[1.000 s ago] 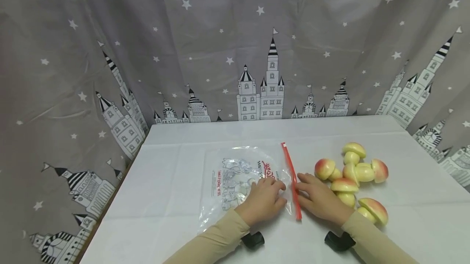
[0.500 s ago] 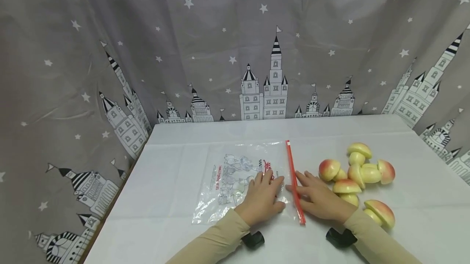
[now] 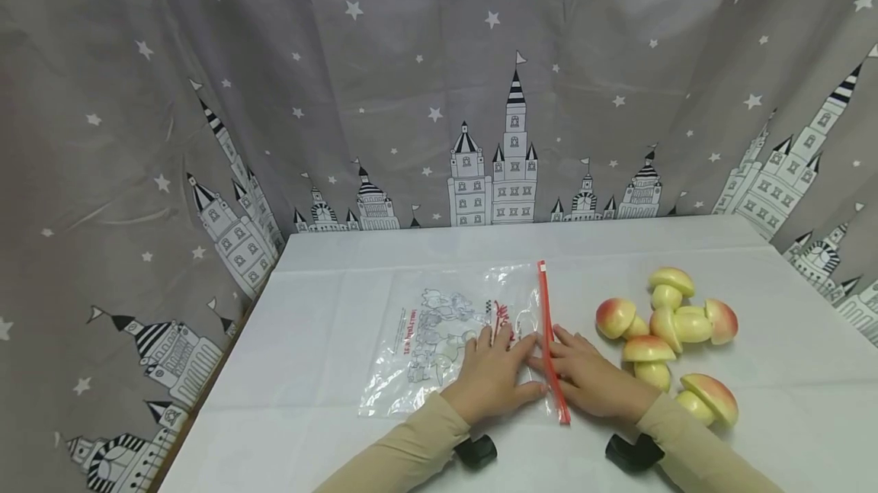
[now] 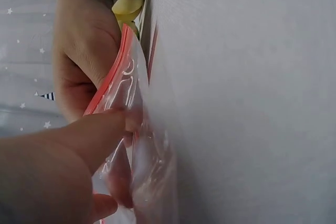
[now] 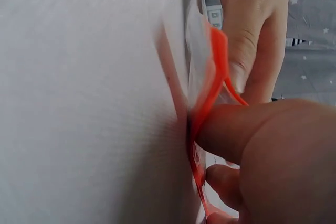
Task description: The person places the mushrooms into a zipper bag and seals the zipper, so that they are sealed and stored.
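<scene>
A clear zip-top plastic bag (image 3: 386, 375) with printed drawings lies flat on the white table, its red zip edge (image 3: 546, 301) facing right. My left hand (image 3: 488, 380) rests on the bag near that edge, fingers spread. From the right side, my right hand (image 3: 595, 380) reaches into the mouth, its fingertips past the red edge. The right wrist view shows the red lips (image 5: 214, 72) parted, with the right thumb (image 5: 226, 129) at the gap. In the left wrist view, the lifted film (image 4: 152, 166) stands by my left fingers; some fingertips are hidden.
Several yellow-and-red toy mushrooms (image 3: 648, 350) lie in a group right of my right hand. Behind the white table (image 3: 309, 310) hangs a grey curtain (image 3: 384, 59) printed with castles and stars. Black wrist devices (image 3: 632, 453) sit below both hands.
My left fingers have straightened and spread over the bag, and the hand has shifted slightly right. My right fingertips have moved left, from beside the red edge to inside the mouth.
</scene>
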Available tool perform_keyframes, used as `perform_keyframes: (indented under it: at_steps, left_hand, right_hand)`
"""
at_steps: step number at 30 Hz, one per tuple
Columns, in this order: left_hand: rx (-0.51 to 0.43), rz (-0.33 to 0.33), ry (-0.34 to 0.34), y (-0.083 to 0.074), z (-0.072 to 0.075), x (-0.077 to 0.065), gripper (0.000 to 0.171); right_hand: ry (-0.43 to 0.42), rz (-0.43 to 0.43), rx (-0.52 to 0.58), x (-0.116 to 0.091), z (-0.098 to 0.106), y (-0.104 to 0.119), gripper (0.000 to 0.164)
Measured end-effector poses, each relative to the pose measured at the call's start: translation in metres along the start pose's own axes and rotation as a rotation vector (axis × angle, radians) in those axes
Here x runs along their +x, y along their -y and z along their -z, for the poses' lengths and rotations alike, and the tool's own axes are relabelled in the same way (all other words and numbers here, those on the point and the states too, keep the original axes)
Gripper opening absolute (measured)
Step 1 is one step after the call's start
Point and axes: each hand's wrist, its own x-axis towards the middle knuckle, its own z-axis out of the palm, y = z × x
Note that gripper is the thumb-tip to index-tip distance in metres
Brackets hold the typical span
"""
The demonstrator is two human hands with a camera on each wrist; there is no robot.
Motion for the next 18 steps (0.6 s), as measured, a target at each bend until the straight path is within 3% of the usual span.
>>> perform_keyframes:
  at_steps: [6, 12, 18]
  left_hand:
    - [-0.015, -0.005, -0.042, -0.002, 0.000, 0.000, 0.066]
    - [-0.088, -0.016, -0.058, -0.001, 0.007, 0.001, 0.075]
    - [-0.104, -0.049, -0.111, 0.005, 0.010, 0.004, 0.085]
  right_hand:
    - [-0.016, 0.016, 0.009, 0.000, 0.000, 0.002, 0.048]
    - [-0.029, 0.006, 0.013, -0.001, 0.000, 0.003, 0.057]
    - [-0.042, -0.003, 0.025, -0.001, 0.001, 0.002, 0.062]
